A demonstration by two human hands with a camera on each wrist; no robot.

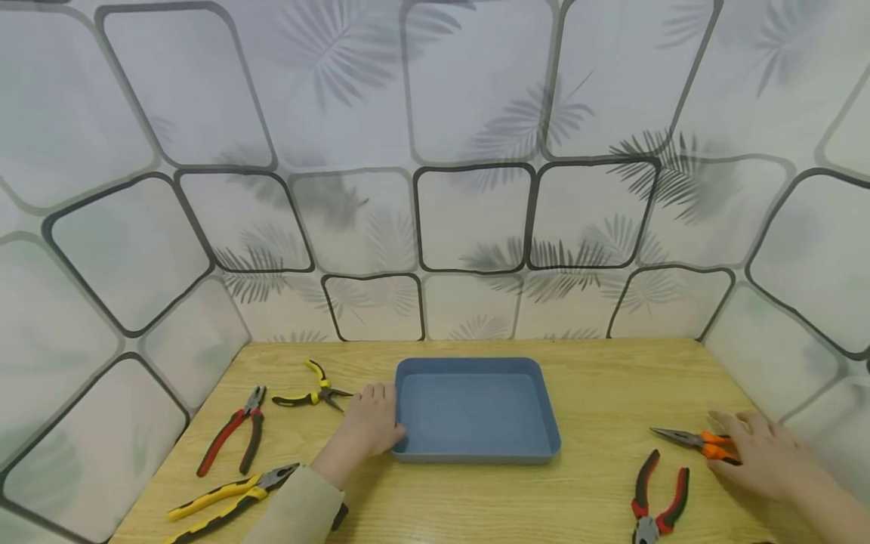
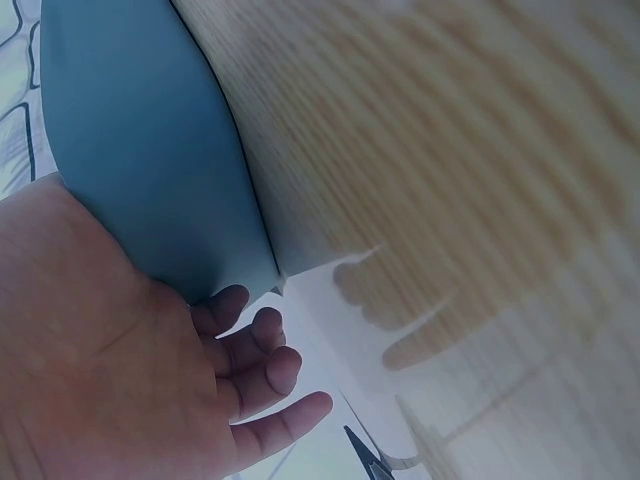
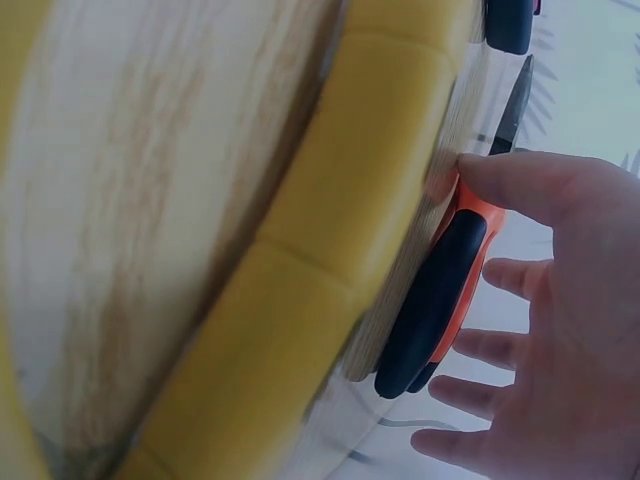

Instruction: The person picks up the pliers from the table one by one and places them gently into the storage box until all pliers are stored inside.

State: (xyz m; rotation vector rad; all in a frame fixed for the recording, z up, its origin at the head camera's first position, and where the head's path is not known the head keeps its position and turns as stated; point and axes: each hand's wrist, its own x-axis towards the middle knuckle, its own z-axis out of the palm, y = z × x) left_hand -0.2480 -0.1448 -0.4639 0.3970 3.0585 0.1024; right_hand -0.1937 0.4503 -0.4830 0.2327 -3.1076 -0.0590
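A blue rectangular tray point(image 1: 476, 456) sits mid-table. My left hand point(image 1: 372, 423) is at its left side, thumb by the rim. In the left wrist view, the palm lies along the tray wall point(image 2: 150, 150), with loosely bent fingers reaching past its corner. To the right, my right hand point(image 1: 764, 457) is over orange-and-black needle-nose pliers point(image 1: 717, 446), which lie on the table. The right wrist view has the thumb touching the pliers' handle point(image 3: 440, 290), while the other fingers spread loosely beside it.
Left of the tray lie small yellow-and-black pliers point(image 1: 316, 397), red-and-black pliers point(image 1: 248, 423) and larger yellow-and-black pliers point(image 1: 251, 491). Another red-and-black pair point(image 1: 642, 521) lies front right. A curved yellow object point(image 3: 340, 180) crosses the right wrist view. Patterned walls point(image 1: 476, 219) enclose the table.
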